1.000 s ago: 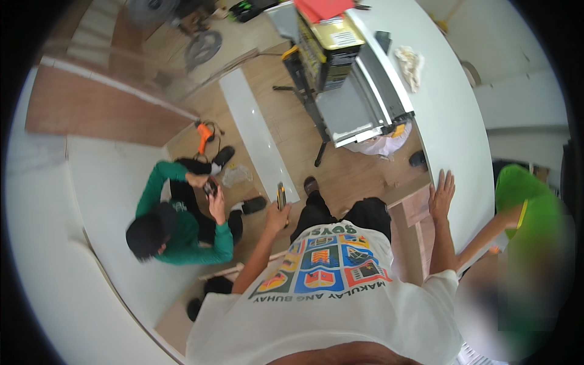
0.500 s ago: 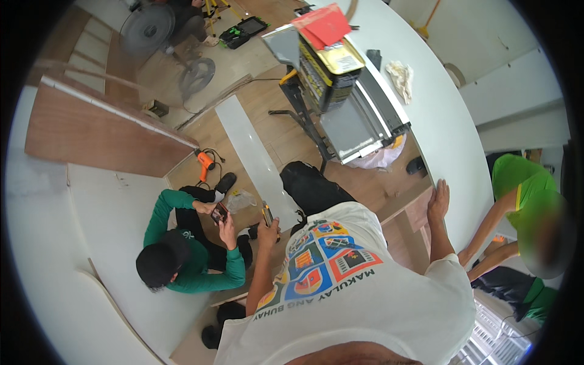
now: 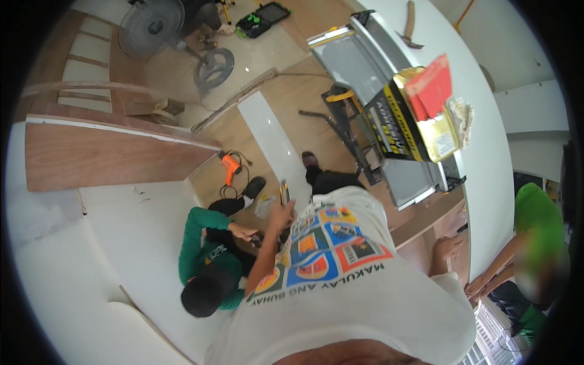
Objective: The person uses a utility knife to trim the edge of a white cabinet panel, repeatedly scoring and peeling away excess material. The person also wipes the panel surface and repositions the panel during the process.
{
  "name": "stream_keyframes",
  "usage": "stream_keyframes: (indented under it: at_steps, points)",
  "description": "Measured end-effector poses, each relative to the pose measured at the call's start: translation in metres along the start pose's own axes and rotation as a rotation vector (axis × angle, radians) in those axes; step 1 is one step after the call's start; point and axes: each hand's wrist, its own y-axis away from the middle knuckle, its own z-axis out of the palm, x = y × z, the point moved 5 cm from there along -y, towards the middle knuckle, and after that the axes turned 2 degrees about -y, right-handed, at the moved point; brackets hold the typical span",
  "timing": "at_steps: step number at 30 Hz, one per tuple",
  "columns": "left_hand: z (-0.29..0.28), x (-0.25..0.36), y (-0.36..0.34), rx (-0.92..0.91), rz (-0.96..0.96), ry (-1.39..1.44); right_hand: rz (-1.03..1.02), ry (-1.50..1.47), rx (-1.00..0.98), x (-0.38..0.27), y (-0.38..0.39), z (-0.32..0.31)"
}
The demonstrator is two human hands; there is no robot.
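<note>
My left hand [image 3: 281, 214] is closed around a utility knife [image 3: 285, 191], which points away from me over the white strip panel [image 3: 271, 131] on the floor. My right hand [image 3: 447, 247] has its fingers apart and holds nothing that I can see. It is beside the near edge of the curved white tabletop [image 3: 488, 207], close to the wooden framing [image 3: 420, 227] below. Close to my left arm sits a co-worker in a green top [image 3: 198, 234] and dark cap, one hand [image 3: 243, 232] by a dark object, partly hidden.
A black-and-yellow can [image 3: 398, 131] with a red piece [image 3: 431, 87] on top stands on a grey-topped folding stand [image 3: 409, 182]. A hammer [image 3: 410, 27] lies on the tabletop. An orange heat gun [image 3: 230, 164], a fan [image 3: 152, 27] and a plywood panel [image 3: 115, 158] are to the left. Another person [image 3: 535, 213] leans at right.
My right hand has come off the tabletop edge. The view has shifted, bringing the hammer into sight. The seated co-worker has lowered the phone. The knife stays in my left hand.
</note>
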Motion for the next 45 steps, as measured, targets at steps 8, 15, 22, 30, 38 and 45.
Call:
stream_keyframes:
  at_steps: [8,15,22,30,38,45]
  points:
    - [-0.113,0.07,-0.118,0.124,-0.222,0.445,-0.182,-0.396,-0.667,-0.168,0.196,0.099]
    - [-0.16,0.108,-0.219,-0.11,-0.029,-0.096,-0.31,-0.801,-0.795,-0.376,0.206,0.066]
    - [-0.245,0.236,-0.339,-0.121,0.062,0.081,-0.33,-1.081,-0.725,-0.59,0.238,-0.097]
    - [-0.236,0.38,-0.383,-0.42,0.343,-0.18,-0.68,-1.229,-0.801,-0.794,0.289,-0.275]
    - [-0.153,0.494,-0.365,-0.785,0.737,-0.51,-0.512,-1.652,-1.025,-0.879,0.26,-0.282]
    - [-0.119,0.577,-0.417,-0.913,0.725,-0.687,-0.322,-1.683,-0.763,-0.924,0.168,-0.278]
